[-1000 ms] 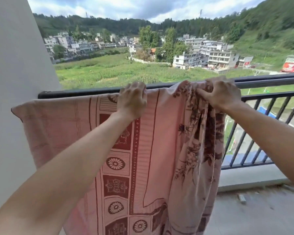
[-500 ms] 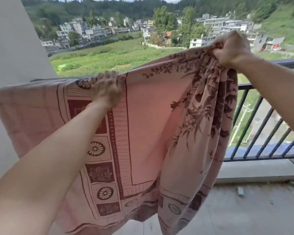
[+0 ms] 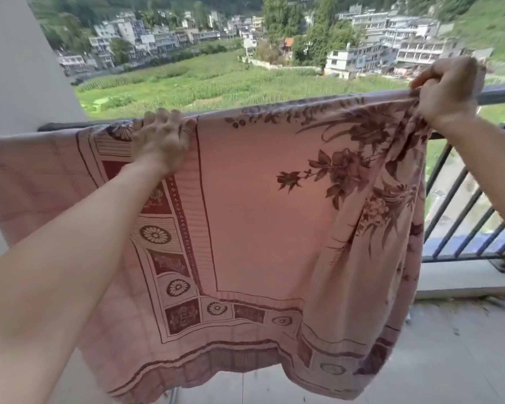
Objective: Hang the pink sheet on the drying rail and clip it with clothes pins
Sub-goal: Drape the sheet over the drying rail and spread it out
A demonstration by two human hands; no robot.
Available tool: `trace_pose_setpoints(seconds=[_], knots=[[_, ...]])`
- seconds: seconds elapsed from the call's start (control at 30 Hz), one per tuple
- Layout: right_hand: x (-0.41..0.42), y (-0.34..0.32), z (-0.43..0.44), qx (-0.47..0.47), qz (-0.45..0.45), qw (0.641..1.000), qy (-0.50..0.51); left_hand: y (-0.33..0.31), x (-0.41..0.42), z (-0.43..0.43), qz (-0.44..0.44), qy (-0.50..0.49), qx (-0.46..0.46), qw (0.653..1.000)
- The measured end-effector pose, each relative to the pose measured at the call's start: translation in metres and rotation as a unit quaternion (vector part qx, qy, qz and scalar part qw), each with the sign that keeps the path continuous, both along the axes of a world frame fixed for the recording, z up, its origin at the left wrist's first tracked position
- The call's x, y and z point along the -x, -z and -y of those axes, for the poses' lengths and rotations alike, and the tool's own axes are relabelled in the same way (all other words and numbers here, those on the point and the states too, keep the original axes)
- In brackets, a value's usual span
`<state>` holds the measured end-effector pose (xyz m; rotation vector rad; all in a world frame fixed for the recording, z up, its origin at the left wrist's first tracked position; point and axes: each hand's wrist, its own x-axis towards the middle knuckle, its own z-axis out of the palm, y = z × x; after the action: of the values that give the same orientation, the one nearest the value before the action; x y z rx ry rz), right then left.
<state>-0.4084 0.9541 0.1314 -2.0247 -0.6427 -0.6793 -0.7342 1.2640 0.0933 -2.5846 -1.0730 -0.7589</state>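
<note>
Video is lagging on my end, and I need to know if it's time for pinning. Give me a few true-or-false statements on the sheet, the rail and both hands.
1. The pink sheet is draped over the balcony rail. True.
2. The right hand grips a bunched part of the sheet at the rail. True.
3. The left hand hangs free of the sheet. False: it holds the sheet against the rail, with its fingers curled over the top.
4. Two clothes pins clip the sheet to the rail. False: no clothes pins show on it.
5. The sheet's right part hangs in gathered folds. True.
</note>
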Motion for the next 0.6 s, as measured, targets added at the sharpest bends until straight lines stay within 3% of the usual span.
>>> trace_pose_setpoints(seconds=[0.17,0.27,0.37,0.47,0.53,0.6], knots=[[0.006,0.013,0.009,0.092,0.03,0.995,0.025,0.0,0.0,0.002,-0.003,-0.003,-0.002,1.0],[0.016,0.017,0.016,0.097,-0.029,0.992,0.081,-0.006,-0.007,0.016,0.033,0.021,0.002,0.999],[0.012,0.027,0.014,0.014,-0.177,0.983,0.054,-0.014,-0.042,0.058,0.085,0.134,-0.032,0.987],[0.001,0.032,0.012,-0.169,-0.302,0.938,-0.025,-0.024,-0.098,0.116,0.08,0.252,-0.026,0.964],[-0.009,0.028,0.017,-0.193,-0.297,0.934,-0.045,-0.022,-0.126,0.134,0.049,0.252,0.017,0.966],[-0.026,0.014,0.025,-0.175,-0.236,0.955,-0.025,-0.011,-0.141,0.132,0.0,0.208,0.013,0.978]])
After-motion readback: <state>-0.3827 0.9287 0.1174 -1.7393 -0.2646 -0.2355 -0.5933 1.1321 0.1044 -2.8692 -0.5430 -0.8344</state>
